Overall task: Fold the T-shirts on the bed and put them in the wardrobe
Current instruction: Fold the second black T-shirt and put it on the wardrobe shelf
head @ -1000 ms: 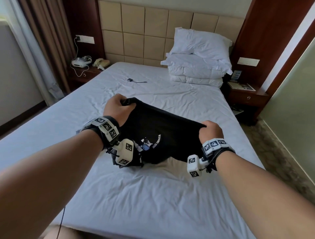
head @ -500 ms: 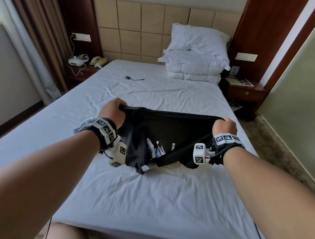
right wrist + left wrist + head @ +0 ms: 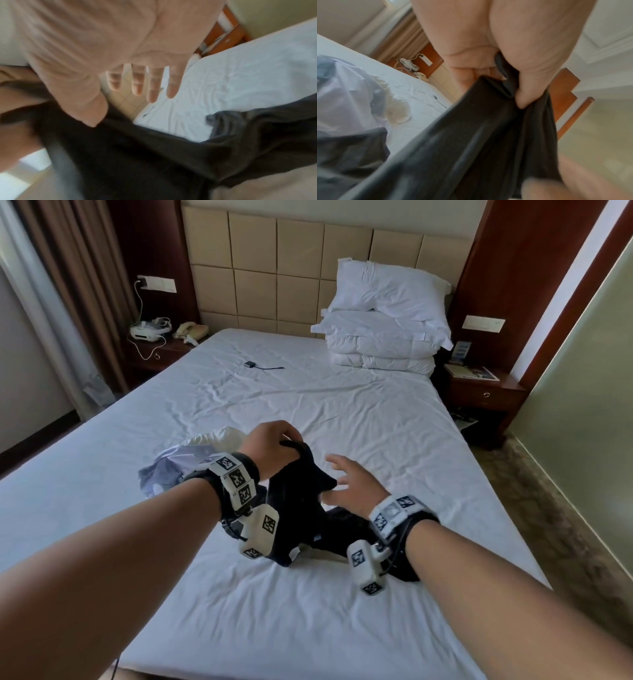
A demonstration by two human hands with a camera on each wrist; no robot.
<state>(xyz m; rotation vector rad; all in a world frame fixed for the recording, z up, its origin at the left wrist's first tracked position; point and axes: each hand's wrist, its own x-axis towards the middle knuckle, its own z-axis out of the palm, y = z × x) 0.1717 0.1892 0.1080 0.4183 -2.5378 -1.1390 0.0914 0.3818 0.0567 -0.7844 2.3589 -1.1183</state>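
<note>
A black T-shirt [image 3: 301, 501] hangs bunched from my left hand [image 3: 274, 446], which grips its top edge above the white bed [image 3: 308, 611]; its lower part trails on the sheet. The left wrist view shows my thumb and fingers curled round the dark cloth [image 3: 488, 135]. My right hand [image 3: 346, 484] is open with spread fingers [image 3: 152, 86], just right of the shirt and holding nothing. The black shirt [image 3: 154, 155] lies below it. A pale lilac shirt [image 3: 171, 470] and a cream garment [image 3: 219, 438] lie crumpled on the bed behind my left wrist.
Stacked white pillows [image 3: 387, 320] sit at the head of the bed on the right. A small dark device with a cable [image 3: 253, 365] lies on the sheet. Wooden nightstands [image 3: 483, 392] flank the bed; the left one [image 3: 161, 354] carries a phone and a charger.
My right hand has let go of the black shirt and opened. The shirt, stretched between both hands before, now hangs bunched from the left hand. The lilac and cream garments have come into view.
</note>
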